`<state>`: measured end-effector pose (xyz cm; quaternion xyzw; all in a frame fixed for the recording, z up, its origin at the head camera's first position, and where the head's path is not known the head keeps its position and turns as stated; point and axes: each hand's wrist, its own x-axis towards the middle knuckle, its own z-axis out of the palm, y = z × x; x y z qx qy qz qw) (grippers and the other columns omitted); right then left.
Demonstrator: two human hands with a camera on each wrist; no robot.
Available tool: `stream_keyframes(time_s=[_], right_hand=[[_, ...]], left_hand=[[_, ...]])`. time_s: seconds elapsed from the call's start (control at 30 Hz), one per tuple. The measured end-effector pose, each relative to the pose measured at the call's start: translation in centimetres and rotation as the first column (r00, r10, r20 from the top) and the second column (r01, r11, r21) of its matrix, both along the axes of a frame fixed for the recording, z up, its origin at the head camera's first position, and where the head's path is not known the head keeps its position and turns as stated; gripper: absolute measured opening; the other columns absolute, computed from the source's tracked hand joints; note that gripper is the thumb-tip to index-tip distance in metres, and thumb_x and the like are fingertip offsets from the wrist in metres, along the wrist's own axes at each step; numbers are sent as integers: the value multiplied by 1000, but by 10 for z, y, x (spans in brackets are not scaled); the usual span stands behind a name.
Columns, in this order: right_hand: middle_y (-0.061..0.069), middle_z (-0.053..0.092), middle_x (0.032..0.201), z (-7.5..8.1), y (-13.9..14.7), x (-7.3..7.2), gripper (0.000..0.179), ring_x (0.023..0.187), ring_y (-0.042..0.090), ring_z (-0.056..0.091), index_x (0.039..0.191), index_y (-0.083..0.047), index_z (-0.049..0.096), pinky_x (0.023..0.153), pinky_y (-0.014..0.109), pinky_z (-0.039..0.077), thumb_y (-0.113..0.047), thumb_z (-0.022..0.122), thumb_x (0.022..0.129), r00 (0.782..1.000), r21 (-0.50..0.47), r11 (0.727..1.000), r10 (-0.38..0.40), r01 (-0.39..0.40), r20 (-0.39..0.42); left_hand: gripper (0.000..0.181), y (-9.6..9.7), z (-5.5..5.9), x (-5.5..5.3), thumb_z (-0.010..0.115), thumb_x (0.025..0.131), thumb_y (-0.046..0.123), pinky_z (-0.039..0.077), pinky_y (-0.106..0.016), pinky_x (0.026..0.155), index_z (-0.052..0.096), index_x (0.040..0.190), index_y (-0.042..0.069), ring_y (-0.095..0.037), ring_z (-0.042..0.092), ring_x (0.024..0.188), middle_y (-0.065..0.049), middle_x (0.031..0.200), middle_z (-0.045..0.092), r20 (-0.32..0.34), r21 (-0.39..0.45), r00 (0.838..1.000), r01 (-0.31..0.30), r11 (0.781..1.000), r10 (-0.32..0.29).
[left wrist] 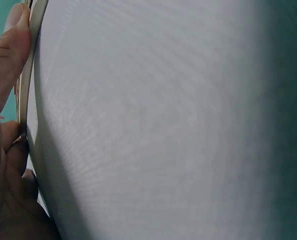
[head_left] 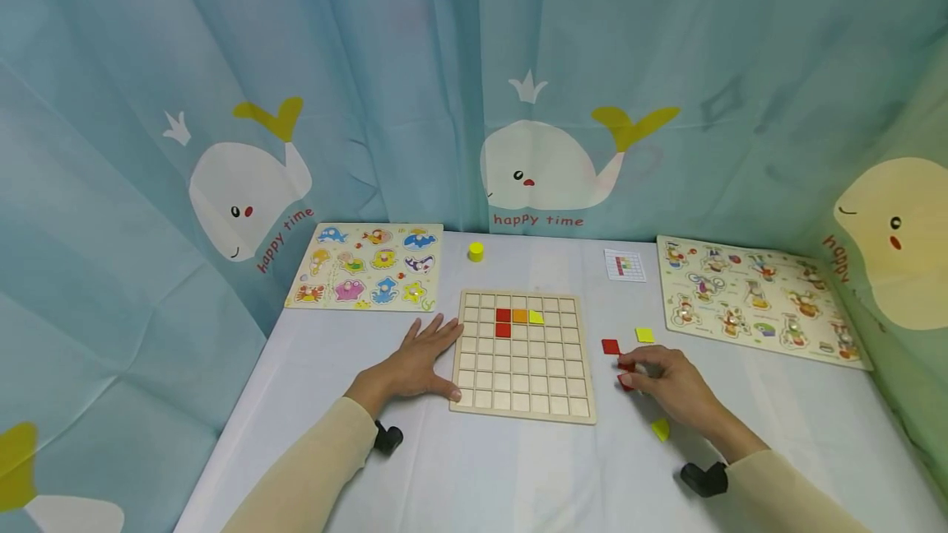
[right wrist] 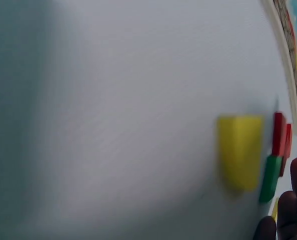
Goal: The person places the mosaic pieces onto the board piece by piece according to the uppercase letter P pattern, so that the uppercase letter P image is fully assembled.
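Note:
A wooden grid board (head_left: 522,414) lies mid-table, holding two red square tiles (head_left: 504,322), an orange tile (head_left: 520,316) and a yellow tile (head_left: 536,317). My left hand (head_left: 412,364) rests flat at its left side, fingers spread, thumb touching the lower left corner. To the right of the board, my right hand (head_left: 677,385) is over loose red tiles (head_left: 611,346), thumb and forefinger apart beside them. A green tile (right wrist: 271,178) lies against a red tile (right wrist: 279,134) in the right wrist view. Nearer is a yellow piece with a rounded end (right wrist: 240,152).
Picture puzzle boards stand at the back left (head_left: 363,270) and right (head_left: 755,303). A yellow cylinder (head_left: 476,252) and a small pattern card (head_left: 625,266) are behind the grid board. One yellow square (head_left: 644,336) lies beyond my right hand. A whale-print curtain (head_left: 415,64) closes the back.

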<state>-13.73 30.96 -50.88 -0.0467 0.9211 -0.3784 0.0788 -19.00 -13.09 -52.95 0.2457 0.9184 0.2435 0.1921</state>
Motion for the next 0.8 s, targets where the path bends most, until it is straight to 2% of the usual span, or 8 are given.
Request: stream_keyframes(time_s=[0.1,0.23,0.6,0.8], right_hand=[[17,67,131,-2,4,3,26,130,42,49,117,-14,80,111,67,38,-14,82,90,1000,17,1000,18,-18,5],[16,65,132,-4,6,6,28,128,42,44,116,-16,80,106,64,40,-15,84,88,1000,74,997,29,-28,-5],[25,57,136,-11,15,4,57,125,47,41,138,-7,69,100,68,46,-23,86,86,999,194,981,32,-25,-31],[21,58,135,-12,16,5,43,126,45,41,127,-11,76,101,69,43,-20,86,86,999,155,988,32,-29,-16]], left_hand=[[119,0,0,1,87,77,59,-9,-49,134,25,170,18,-23,1,166,2,177,18,-1,0,1000,1,1000,-1],[119,0,0,1,87,78,60,-8,-48,135,24,170,18,-22,1,166,2,178,17,1,-8,1000,-2,1000,2],[119,1,2,1,88,77,59,-8,-48,135,25,170,18,-22,1,166,2,177,18,9,-6,1000,-10,1000,10],[119,1,2,1,88,77,59,-8,-48,135,24,170,17,-22,1,166,2,178,18,6,-8,1000,-9,1000,9]])
